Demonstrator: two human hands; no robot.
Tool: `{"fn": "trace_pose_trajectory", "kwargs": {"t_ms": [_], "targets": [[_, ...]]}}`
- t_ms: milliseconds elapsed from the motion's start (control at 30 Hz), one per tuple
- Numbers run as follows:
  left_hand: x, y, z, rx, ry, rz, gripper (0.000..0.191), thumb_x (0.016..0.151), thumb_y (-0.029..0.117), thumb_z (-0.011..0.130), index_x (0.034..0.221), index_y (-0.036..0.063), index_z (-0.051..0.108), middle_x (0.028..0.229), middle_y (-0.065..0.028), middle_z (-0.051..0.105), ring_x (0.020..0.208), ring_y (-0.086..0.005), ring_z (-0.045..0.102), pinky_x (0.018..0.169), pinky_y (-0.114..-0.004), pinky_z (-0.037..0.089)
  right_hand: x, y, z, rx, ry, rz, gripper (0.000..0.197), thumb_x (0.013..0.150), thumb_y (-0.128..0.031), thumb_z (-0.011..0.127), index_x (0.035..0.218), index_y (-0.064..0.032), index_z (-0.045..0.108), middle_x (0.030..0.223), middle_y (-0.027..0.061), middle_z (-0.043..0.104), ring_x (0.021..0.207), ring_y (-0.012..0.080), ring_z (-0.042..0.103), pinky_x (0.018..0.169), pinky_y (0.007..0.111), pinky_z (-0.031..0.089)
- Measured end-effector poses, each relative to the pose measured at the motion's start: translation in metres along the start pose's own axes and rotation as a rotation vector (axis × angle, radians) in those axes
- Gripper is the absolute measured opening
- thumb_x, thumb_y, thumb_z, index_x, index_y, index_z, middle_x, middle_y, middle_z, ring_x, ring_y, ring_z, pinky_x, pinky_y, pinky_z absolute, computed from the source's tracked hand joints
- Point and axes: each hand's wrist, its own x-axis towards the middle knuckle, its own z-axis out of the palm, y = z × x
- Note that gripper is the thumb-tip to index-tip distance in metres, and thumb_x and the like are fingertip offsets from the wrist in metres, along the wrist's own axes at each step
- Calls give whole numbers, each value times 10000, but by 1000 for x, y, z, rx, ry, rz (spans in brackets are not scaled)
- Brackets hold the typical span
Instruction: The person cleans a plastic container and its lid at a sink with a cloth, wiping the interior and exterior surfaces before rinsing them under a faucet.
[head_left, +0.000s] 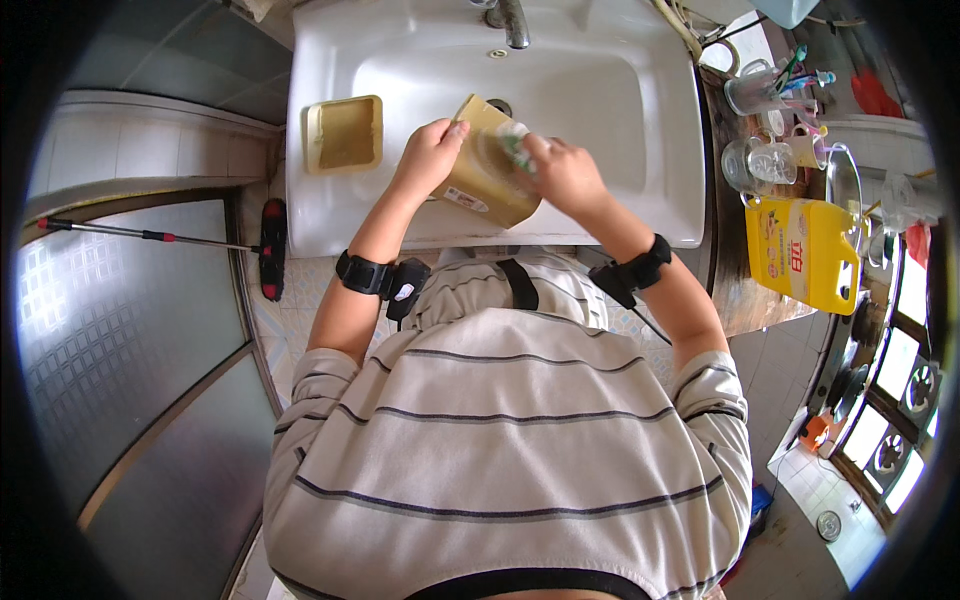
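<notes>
Over the near side of a white ceramic sink (600, 97), my left hand (431, 154) grips the edge of a tan box-shaped container (480, 169). The container is tilted and bears a small white label (466, 199). Against its upper right face, my right hand (566, 172) holds a white and green cloth or pad (516, 146), which is blurred. Some white foam shows near my left thumb. A shallow tan tray (345, 135) with a dull brownish inside rests on the sink's left ledge, apart from both hands.
A chrome faucet (514, 22) stands at the back of the sink. On the right-hand wooden counter (739, 292) are a yellow jug (799, 251), clear cups (772, 161) and a toothbrush holder (750, 94). A long-handled brush (272, 250) leans at the left, by a frosted glass door (142, 300).
</notes>
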Motion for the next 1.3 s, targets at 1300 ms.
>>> {"fn": "trace_pose_trajectory", "kwargs": {"t_ms": [1300], "targets": [[27,-23,-3,1026,-159,782,58,735,75,520,735,121,554,712,4,545,777,-160,532,835,-282,370,177,36,-35,1549,201,791,268,839,-221,552,996,-6,523,848,63,561,662,168,554,542,325,486]]}}
